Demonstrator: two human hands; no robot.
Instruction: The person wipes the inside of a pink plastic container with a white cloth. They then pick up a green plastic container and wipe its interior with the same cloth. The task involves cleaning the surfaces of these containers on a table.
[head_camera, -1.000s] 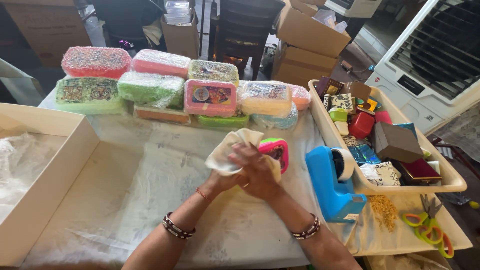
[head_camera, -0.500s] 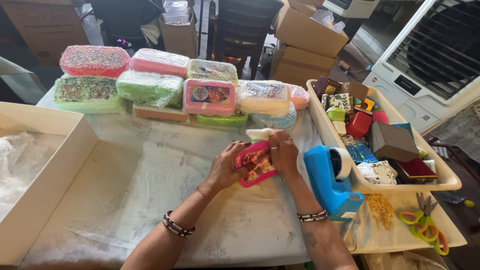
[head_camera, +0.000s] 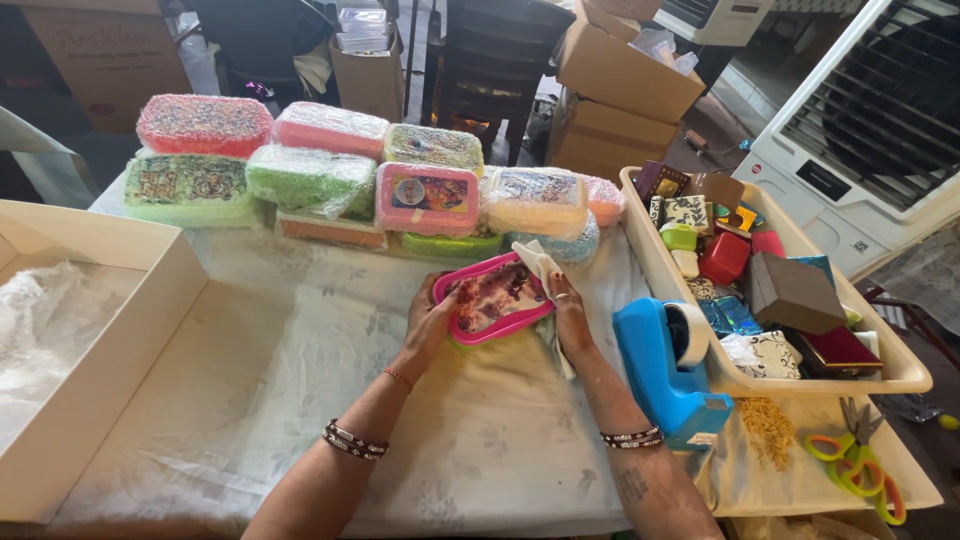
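Head view: the left hand (head_camera: 428, 322) is gripping the near-left edge of a pink lunch box (head_camera: 492, 298), fingers curled against its rim. The right hand (head_camera: 568, 312) is pressing a white cloth (head_camera: 541, 262) against the box's right end, fingers pinching the cloth. The box is sitting tilted on the counter (head_camera: 300, 400), in front of a row of wrapped boxes (head_camera: 430, 195). Judging by this, the wiping is under way; the box is not yet wrapped like the others. A blue tape dispenser (head_camera: 668, 372) is standing just right of the hands
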